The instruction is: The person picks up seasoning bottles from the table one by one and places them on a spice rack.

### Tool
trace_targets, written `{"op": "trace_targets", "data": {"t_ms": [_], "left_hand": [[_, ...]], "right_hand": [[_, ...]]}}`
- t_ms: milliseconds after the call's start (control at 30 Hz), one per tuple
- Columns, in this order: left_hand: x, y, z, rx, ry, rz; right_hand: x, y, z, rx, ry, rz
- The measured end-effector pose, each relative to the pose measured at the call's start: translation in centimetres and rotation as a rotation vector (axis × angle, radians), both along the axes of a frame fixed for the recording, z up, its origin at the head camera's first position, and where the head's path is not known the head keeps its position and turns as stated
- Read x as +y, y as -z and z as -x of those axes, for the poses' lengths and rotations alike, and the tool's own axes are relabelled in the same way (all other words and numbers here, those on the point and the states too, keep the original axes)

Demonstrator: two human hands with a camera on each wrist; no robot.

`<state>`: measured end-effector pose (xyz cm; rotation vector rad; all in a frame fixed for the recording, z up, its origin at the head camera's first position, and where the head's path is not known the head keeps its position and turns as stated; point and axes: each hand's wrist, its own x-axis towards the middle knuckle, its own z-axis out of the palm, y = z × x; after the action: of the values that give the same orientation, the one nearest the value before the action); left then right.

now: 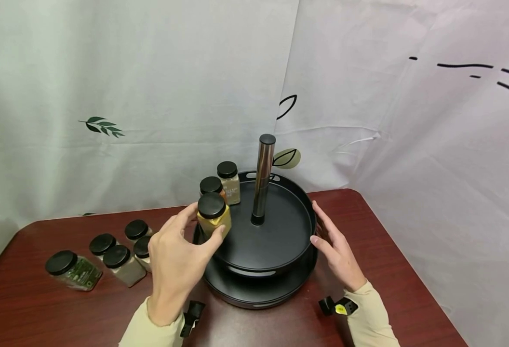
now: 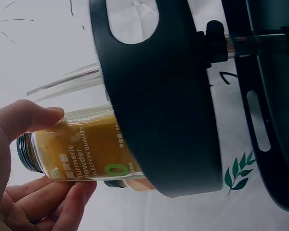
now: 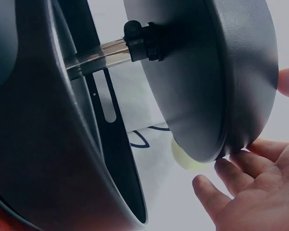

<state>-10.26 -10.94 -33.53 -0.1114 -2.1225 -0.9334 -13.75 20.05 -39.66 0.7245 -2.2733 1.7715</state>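
Observation:
My left hand (image 1: 178,255) grips a square glass spice jar (image 1: 213,217) with a black lid and yellow powder. Its label reads turmeric powder in the left wrist view, where the jar (image 2: 82,149) overlaps the upper tray's rim. Whether its base touches the tray is hidden. Thumb and fingers of my right hand (image 1: 337,248) touch the outer wall of the round black upper tray (image 1: 263,250). Behind the turmeric, an orange-filled jar (image 1: 211,185) and a beige-filled jar (image 1: 230,185) stand on the tray's left side.
A lower black tray (image 1: 261,299) sits below on the red-brown table (image 1: 393,299). A metal post (image 1: 263,183) rises from the upper tray. Several black-lidded jars (image 1: 126,265) stand at left, beside a tilted green-filled jar (image 1: 81,274). White curtains (image 1: 172,96) hang behind.

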Motion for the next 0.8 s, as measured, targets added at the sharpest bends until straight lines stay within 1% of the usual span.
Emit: {"op": "trace_targets", "data": {"t_ms": [433, 800], "left_hand": [[0.0, 1.3, 0.6, -0.074, -0.027, 0.014], [0.0, 2.0, 0.8, -0.111, -0.034, 0.016]], "right_hand": [[0.0, 0.0, 0.0, 0.011, 0.0, -0.002], [0.0, 0.0, -0.1, 0.001, -0.001, -0.002]]}}
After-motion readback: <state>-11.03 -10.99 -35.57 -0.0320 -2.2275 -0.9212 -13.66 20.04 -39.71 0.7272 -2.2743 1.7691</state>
